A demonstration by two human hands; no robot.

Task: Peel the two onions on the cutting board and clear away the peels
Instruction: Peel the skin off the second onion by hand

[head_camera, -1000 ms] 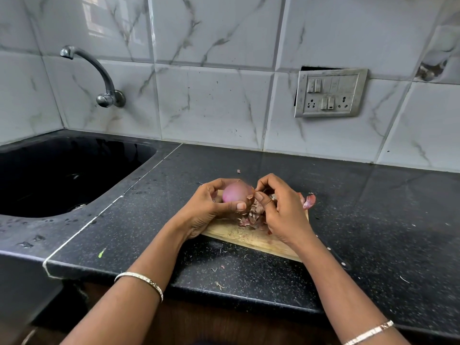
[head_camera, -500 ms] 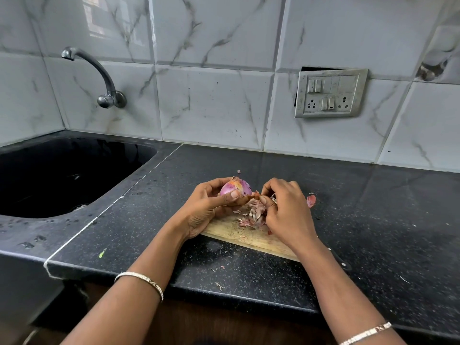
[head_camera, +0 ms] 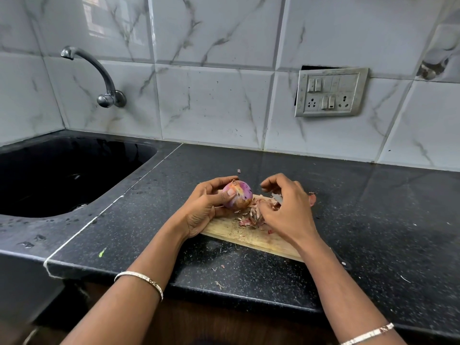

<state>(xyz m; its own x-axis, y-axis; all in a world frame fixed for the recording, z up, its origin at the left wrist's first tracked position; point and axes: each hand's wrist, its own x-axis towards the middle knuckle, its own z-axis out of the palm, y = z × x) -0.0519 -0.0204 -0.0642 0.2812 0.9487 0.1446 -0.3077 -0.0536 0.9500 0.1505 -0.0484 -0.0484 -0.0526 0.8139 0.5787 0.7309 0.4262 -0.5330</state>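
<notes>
Black speckled stone makes up the worktop (head_camera: 373,220), and at its front edge lies a wooden cutting board (head_camera: 239,236). Just above the board's left end, a pinkish onion (head_camera: 237,196) with patches of dry skin on it is gripped in the left hand (head_camera: 204,210), whose fingers (head_camera: 224,180) curl over its top while the thumb presses on its near side. Right of those fingers, a heap of peels (head_camera: 251,215) sits on the board, touching the onion's lower right. The right hand (head_camera: 286,210) hovers over the heap with its fingers (head_camera: 268,181) loosely bent, clear of the onion; whether they pinch a peel cannot be told. A reddish piece (head_camera: 312,198) peeks out beyond its knuckles. Each wrist wears a bangle (head_camera: 142,280). Stray scraps dot the worktop nearer the body. Far left of the fingers lies a dark sink (head_camera: 62,175) under a curved tap (head_camera: 99,73); a switch panel (head_camera: 331,92) hangs on the marble-tiled wall behind.
</notes>
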